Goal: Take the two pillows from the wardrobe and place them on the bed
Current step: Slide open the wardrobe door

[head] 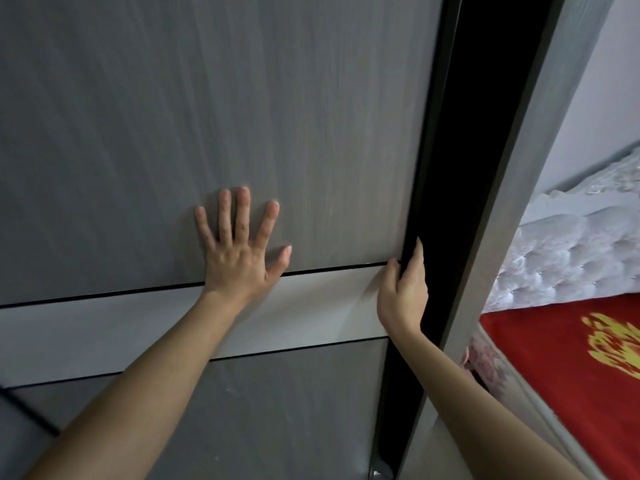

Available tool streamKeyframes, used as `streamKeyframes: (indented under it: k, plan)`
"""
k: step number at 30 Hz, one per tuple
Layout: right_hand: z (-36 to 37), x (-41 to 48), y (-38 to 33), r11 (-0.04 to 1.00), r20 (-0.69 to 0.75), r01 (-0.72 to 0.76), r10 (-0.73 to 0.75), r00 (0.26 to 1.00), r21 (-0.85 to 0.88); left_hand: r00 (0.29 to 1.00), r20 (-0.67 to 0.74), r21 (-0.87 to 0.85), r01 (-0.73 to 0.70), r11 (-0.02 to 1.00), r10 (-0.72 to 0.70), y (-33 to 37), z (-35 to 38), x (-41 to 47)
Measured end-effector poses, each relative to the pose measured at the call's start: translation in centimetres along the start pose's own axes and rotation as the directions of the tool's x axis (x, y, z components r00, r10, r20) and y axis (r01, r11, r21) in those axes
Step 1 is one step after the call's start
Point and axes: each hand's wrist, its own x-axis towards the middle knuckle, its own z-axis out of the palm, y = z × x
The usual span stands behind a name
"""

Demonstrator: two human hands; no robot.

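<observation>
A grey wood-grain sliding wardrobe door (242, 98) with a white band across it fills most of the head view. My left hand (239, 251) lies flat on the door, fingers spread. My right hand (403, 289) grips the door's dark right edge, fingers curled round it. A narrow dark gap (460, 168) shows beside that edge; the inside is black and no pillows can be seen. The bed (561, 358) with a red cover and yellow pattern lies at the right.
The wardrobe's grey side panel (512, 188) stands between the gap and the bed. A white tufted headboard (571, 254) rises behind the red cover, with a pale wall above it.
</observation>
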Motion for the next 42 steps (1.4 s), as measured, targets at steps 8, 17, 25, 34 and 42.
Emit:
streamKeyframes:
  k: [8, 17, 25, 34, 42]
  plan:
    - [4.2, -4.6, -1.7, 0.995, 0.127, 0.097, -0.095, 0.987, -0.009, 0.995, 0.088, 0.043, 0.032, 0.999, -0.036, -6.9, -2.0, -2.4]
    - [7.5, -8.9, -4.5, 0.990, 0.450, 0.122, -0.143, 0.882, 0.074, 0.936, 0.275, 0.114, 0.194, 0.974, -0.219, -13.3, -5.8, -5.6]
    - [10.8, -12.1, -7.5, 0.983, 0.633, 0.149, -0.181, 0.753, 0.104, 0.779, 0.455, 0.088, 0.442, 0.893, -0.431, -16.1, -9.8, -9.3]
    - [16.9, -16.5, -11.3, 0.975, 0.743, 0.108, -0.219, 0.633, 0.195, 0.505, 0.711, 0.001, 0.696, 0.718, -0.489, -21.7, -13.0, -12.8]
    - [21.7, -20.1, -12.9, 0.985, 0.874, 0.085, -0.175, 0.453, 0.153, 0.419, 0.763, 0.006, 0.757, 0.653, -0.492, -25.7, -14.0, -15.0]
